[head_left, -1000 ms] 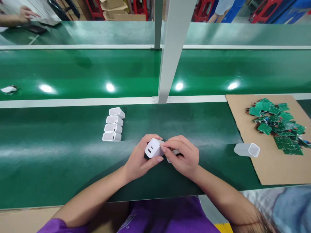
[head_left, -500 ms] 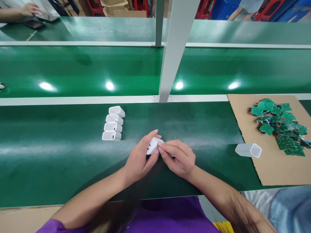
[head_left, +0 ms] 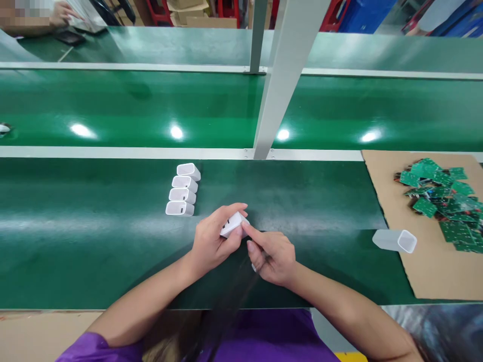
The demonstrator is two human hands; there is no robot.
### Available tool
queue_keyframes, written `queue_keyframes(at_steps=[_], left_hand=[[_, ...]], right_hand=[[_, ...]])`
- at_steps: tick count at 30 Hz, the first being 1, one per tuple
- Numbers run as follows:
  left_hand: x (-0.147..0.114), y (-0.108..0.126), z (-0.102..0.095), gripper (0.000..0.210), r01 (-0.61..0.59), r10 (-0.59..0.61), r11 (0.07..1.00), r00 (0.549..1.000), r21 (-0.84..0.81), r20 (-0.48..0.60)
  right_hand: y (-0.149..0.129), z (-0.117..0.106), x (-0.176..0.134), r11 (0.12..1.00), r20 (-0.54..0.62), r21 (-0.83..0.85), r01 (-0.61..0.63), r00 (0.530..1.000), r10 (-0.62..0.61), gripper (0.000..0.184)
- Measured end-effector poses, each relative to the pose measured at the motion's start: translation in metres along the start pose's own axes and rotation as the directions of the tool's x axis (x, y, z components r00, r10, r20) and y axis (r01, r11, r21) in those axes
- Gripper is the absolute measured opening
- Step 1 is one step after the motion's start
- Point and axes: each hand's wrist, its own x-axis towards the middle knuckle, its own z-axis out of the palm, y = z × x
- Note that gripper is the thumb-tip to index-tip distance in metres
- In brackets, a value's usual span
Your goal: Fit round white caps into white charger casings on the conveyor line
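My left hand (head_left: 215, 236) grips a white plastic charger housing (head_left: 234, 224) between thumb and fingers, above the bench. Dark slots show on the end of the housing that faces left. The index finger of my right hand (head_left: 275, 255) is stretched out and touches the housing's right side. The other fingers of that hand are curled in, and a small white piece (head_left: 254, 268) peeks out below them; most of it is hidden. Up and left of my hands, several white open-ended housings (head_left: 180, 208) lie in a row, their openings toward the left.
On the right, a cardboard sheet (head_left: 433, 276) bears a heap of green circuit boards (head_left: 460, 229). A lone white housing (head_left: 394, 241) lies across the sheet's left edge. A white metal post (head_left: 277, 85) rises behind the bench. At the far left, another person's hand (head_left: 62, 14) rests over a facing bench.
My right index finger has straightened and presses on the housing, while the thumb has come away from it. The housing has shifted slightly left. The whole view has turned a little.
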Motion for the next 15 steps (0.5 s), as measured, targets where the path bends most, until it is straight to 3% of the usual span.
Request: queue_keyframes(at_steps=[15], left_hand=[[0.0037, 0.004, -0.0062, 0.018, -0.128, 0.134, 0.987, 0.989, 0.095, -0.062]], right_hand=[[-0.0021, 0.0011, -0.0051, 0.994, 0.065, 0.011, 0.113, 0.991, -0.113, 0.043]])
